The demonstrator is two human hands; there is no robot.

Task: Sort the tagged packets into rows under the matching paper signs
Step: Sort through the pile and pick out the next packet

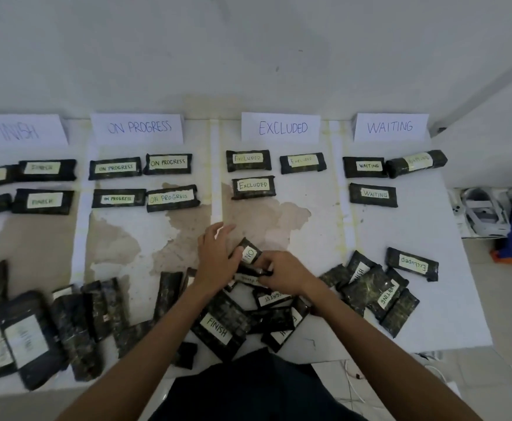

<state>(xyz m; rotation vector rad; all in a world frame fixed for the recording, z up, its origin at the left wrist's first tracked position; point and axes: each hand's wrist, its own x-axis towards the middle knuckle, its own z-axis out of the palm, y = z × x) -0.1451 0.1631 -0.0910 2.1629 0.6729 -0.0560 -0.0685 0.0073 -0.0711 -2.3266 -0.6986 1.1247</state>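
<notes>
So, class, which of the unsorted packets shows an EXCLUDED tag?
The rightmost unsorted packet, with its tag upside down from this view. The others that can be read there say FINISH, WAITING, ON or PROGRESS.

Both bare forearms reach forward and converge. The left hand [218, 253] stretches its fingers ahead, thumb touching a packet [249, 253]; just right of it, the right hand [282, 271] curls its fingers, pinching that packet.
</notes>
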